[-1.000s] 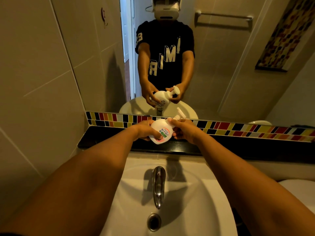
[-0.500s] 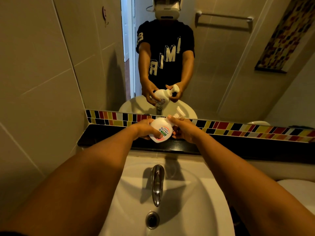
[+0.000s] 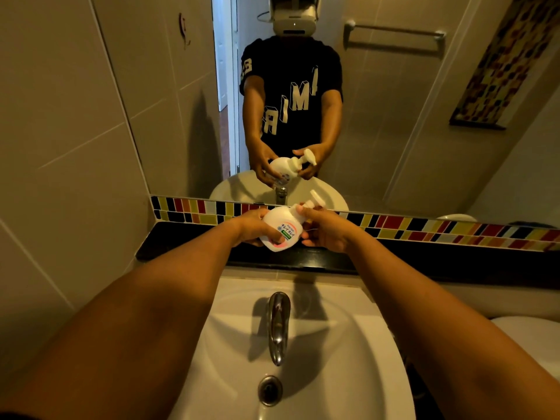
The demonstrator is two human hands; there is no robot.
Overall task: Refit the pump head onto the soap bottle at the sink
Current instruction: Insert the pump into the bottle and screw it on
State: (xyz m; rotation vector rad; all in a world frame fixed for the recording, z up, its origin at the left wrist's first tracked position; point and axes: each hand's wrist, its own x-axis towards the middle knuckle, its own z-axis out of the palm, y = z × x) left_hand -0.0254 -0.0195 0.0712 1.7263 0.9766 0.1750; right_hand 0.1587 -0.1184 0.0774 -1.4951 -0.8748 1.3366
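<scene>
Pump head seated at the bottle neck, held in mid-air above the black ledge behind the sink.

Right hand [image 3: 325, 230] fingers [image 3: 304, 211] wrapped around the collar of the pump head [image 3: 313, 201]; left hand [image 3: 254, 227] fingers curled tight around the tilted soap bottle [image 3: 281, 230]. Likely risks: cross-threading from the tilt, soap spilling if the collar sits loose, a slip dropping the bottle onto the ledge [image 3: 188, 242] or into the sink [image 3: 348, 344]. Little room behind, with the mirror [image 3: 394, 116] and tile strip close; open space toward the basin, only the tap [image 3: 278, 325] rising below.
</scene>
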